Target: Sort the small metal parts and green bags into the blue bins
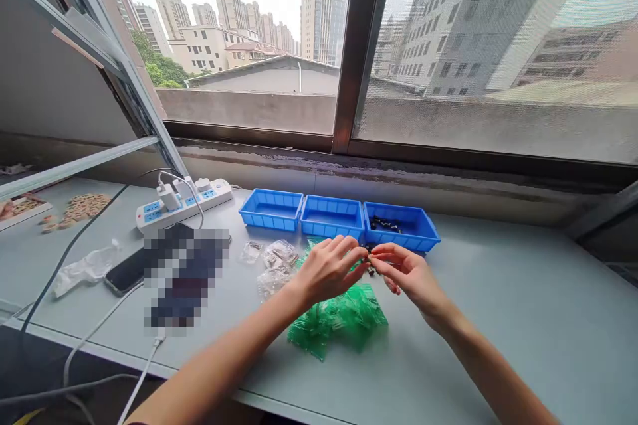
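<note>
The left forearm (224, 355) crosses the lower left of the frame, nearest my camera. Right of frame centre, the left hand (331, 270) is curled, its thumb and fingers pinching a small dark part (367, 251). The right hand (413, 277) pinches the same part; I cannot tell which grips harder. I judge the part light, rigid and easily dropped: hold it by opposite sides. Green plastic bags (356, 315), presumably soft and slippery, lie below; dark hardware pieces (386, 225) sit in the rightmost blue bin (406, 243).
</note>
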A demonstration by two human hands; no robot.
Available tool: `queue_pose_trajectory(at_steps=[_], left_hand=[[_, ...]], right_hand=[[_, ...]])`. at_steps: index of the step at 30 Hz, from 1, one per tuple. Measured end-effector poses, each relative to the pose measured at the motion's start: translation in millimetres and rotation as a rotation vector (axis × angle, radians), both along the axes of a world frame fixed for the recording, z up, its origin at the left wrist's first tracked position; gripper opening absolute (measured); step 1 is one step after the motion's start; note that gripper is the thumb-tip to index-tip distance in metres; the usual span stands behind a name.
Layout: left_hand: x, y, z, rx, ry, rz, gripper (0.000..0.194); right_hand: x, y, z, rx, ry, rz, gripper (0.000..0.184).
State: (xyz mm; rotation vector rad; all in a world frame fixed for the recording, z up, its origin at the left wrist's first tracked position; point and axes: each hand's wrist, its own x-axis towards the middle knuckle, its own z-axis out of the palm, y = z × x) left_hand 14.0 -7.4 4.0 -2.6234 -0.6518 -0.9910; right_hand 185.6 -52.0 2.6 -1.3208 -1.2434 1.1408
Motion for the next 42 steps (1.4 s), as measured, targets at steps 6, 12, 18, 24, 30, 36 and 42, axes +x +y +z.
queue_pose_trajectory(at_steps=[6, 12, 18, 24, 30, 36, 42], left_hand=[[-1, 0, -1.7, 0.012, -0.011, -0.002, 0.021], [1, 0, -0.5, 0.062, -0.093, 0.01, 0.021], [0, 3, 3.8, 0.076, -0.088, 0.005, 0.021], [1, 7, -3.2, -0.029, -0.017, -0.027, 0.022], [1, 10, -11.5, -0.056, 0.052, 0.006, 0.019], [-1, 9, -7.5, -0.062, 0.061, 0.026, 0.013], [1, 7, -5.9, -0.045, 0.076, 0.026, 0.01]], right_hand=[[-6, -3, 2.2, -0.11, 0.161, 0.065, 0.049], [-12, -4, 7.9, -0.24, 0.369, 0.06, 0.056], [-11, -3, 8.6, -0.146, 0.279, -0.024, 0.047], [-8, 0, -3.7, -0.013, 0.058, -0.03, 0.035], [-2, 7, -12.1, 0.023, -0.02, -0.117, 0.037], [20, 20, -17.3, 0.001, 0.07, -0.187, 0.053], [28, 28, -20.7, 0.031, 0.063, -0.348, 0.06]])
